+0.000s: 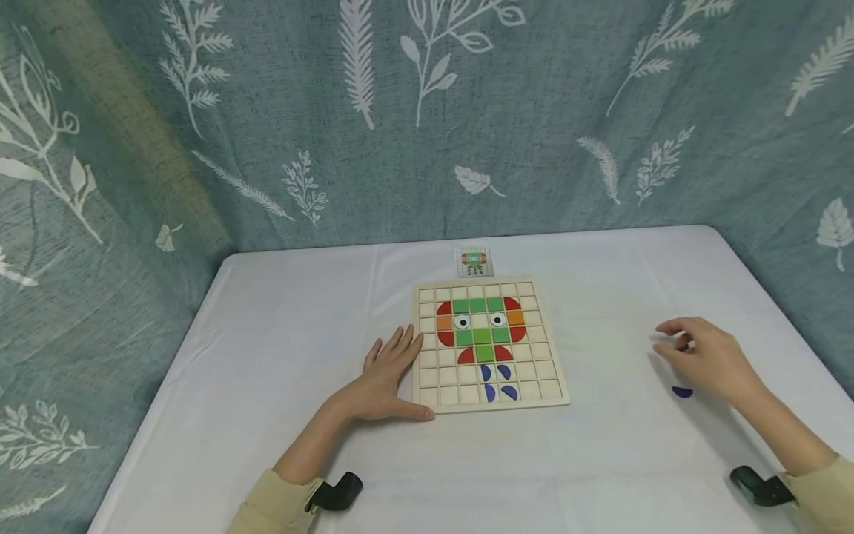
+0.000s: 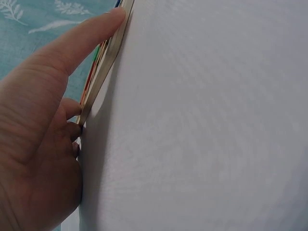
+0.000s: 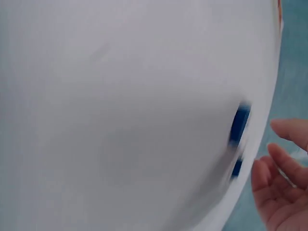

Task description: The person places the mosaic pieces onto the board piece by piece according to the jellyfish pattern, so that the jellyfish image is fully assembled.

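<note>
A wooden grid board point(image 1: 448, 397) lies mid-table, bearing a face-like figure of green, red and orange tiles with two eye tiles; several blue half-circle pieces sit below it. My left hand point(image 1: 385, 382) rests against the board's left edge, fingers spread, thumb at its near left corner; in the left wrist view the thumb point(image 2: 82, 41) touches the rim. Off to the right, my right hand point(image 1: 714, 358) hovers over the cloth, thumb and fingers apart. Beneath it lies a blue half-circle piece point(image 1: 682, 391); another blue piece point(image 3: 239, 125) shows blurred in the right wrist view.
Behind the board lies a small pattern card point(image 1: 474, 262) with a similar figure. White cloth point(image 1: 300, 311) covers the table, and a teal leaf-print curtain point(image 1: 534, 163) hangs behind and at the sides. A black device point(image 1: 339, 491) is strapped at each wrist.
</note>
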{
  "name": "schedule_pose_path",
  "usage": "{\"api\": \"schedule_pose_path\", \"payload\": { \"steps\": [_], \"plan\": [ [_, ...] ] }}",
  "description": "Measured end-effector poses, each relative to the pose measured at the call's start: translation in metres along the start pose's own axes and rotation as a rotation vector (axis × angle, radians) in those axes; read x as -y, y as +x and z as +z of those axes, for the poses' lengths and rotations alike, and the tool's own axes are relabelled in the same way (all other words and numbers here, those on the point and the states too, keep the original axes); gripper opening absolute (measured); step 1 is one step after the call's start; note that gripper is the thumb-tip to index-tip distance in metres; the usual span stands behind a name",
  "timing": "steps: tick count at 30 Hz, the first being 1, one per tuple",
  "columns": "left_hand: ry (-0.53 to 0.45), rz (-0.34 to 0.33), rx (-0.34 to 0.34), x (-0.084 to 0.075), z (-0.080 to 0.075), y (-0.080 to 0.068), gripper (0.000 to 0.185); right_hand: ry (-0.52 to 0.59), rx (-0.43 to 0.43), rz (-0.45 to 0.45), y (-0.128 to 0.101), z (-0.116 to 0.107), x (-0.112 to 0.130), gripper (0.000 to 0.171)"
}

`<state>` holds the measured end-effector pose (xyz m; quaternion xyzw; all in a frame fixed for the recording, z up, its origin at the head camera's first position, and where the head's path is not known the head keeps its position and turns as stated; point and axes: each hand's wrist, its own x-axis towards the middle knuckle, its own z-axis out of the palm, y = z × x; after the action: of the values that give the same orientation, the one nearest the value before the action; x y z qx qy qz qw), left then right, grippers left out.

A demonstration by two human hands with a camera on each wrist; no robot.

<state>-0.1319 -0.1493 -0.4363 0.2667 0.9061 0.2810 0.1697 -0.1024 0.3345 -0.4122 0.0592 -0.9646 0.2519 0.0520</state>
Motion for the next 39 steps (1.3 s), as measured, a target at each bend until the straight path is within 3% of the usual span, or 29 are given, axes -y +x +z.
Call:
{"api": "schedule_pose_path", "payload": {
  "steps": [3,6,12,18,24,31,39],
  "plan": [
    [-0.005,0.002,-0.003,0.001,0.001,-0.001,0.119,-0.011,0.050,0.126,-0.003,-0.008,-0.018,0.040],
    [-0.005,0.000,0.000,0.001,0.002,-0.002,0.120,-0.004,0.084,0.179,-0.004,-0.011,-0.028,0.045],
    [-0.007,-0.001,0.002,0.002,0.003,-0.002,0.119,0.026,0.070,0.122,-0.003,-0.008,-0.031,0.034],
    [-0.002,-0.003,0.004,0.002,0.004,-0.002,0.119,0.057,0.028,0.050,0.000,0.002,-0.018,0.032],
    [0.002,-0.013,0.007,0.002,0.003,-0.001,0.120,0.128,0.047,-0.050,0.009,0.023,0.019,0.033],
    [0.000,-0.012,0.007,0.001,0.002,-0.001,0.120,0.267,0.191,-0.161,0.026,0.054,0.084,0.033],
    [0.007,-0.014,0.009,0.001,0.000,0.000,0.120,0.397,0.362,-0.363,0.042,0.087,0.144,0.032]
  ]
}}
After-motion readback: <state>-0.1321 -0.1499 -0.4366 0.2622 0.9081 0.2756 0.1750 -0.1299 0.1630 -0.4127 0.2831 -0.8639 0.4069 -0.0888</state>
